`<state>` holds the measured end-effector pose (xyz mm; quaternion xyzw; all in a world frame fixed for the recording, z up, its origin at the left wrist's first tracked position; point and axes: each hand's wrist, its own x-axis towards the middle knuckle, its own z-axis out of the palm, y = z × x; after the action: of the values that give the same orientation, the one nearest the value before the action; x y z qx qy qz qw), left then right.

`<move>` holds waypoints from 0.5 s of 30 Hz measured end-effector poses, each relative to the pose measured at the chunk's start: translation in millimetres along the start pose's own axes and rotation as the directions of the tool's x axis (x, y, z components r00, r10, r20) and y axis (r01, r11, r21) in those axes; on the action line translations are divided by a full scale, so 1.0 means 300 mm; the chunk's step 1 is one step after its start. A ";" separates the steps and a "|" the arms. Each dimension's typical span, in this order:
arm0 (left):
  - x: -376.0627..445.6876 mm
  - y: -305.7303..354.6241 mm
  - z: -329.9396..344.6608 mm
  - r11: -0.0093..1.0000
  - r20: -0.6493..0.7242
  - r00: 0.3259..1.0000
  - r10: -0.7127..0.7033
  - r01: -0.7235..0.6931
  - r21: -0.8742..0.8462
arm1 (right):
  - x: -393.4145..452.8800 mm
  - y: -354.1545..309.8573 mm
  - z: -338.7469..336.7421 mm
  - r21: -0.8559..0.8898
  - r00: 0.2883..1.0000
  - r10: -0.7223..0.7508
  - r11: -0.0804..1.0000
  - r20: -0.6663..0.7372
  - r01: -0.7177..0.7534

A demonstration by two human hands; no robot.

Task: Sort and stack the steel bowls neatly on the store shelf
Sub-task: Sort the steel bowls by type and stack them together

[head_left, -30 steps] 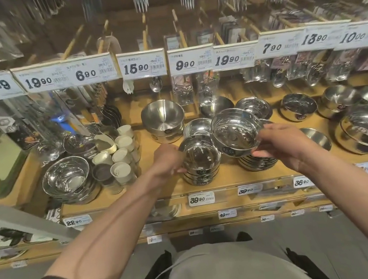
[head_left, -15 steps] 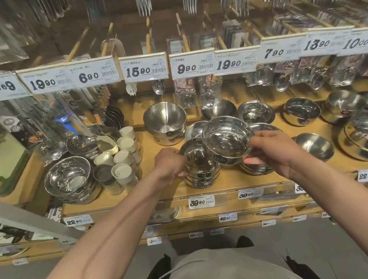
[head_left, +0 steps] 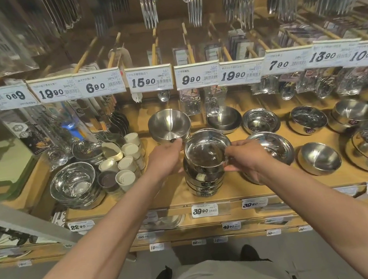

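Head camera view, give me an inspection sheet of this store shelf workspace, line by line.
Surface: wooden shelf with price tags along its front edge.
Job's things: top bowl sits on the stack of bowls at centre front; other steel bowls stand to the right, one large bowl behind, another stack at left.
Clutter: small white shakers left of centre; packaged cutlery hangs above.
Grippers: left hand rests against the stack's left side; right hand holds the top bowl's right rim.
Cables: nothing seen.
Surroundings: price tags on hooks; lower shelves and floor below.
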<state>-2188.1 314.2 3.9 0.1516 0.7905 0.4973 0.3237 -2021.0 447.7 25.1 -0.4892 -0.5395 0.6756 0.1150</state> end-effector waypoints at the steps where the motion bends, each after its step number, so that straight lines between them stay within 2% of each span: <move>1: -0.006 0.010 0.003 0.999 0.029 1.000 -0.007 0.008 -0.046 | 0.008 0.005 0.008 -0.007 1.000 0.001 1.000 0.002 -0.001; 7: -0.010 -0.020 0.033 0.996 0.035 0.998 0.054 -0.057 0.067 | 0.042 0.046 0.007 -0.072 1.000 0.005 0.997 -0.013 -0.006; 12: -0.029 -0.039 0.040 0.994 0.028 0.996 0.083 -0.085 0.065 | 0.060 0.061 -0.001 -0.149 0.997 -0.052 0.988 -0.064 0.042; 15: -0.040 -0.040 0.041 0.998 0.024 0.999 0.046 -0.047 0.040 | 0.068 0.063 -0.002 -0.222 0.992 -0.109 0.971 -0.067 0.092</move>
<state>-2169.9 310.3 -6.0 0.1824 0.7929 0.4868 0.3181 -2023.7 454.7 -1.6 -0.4970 -0.6298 0.5856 0.1158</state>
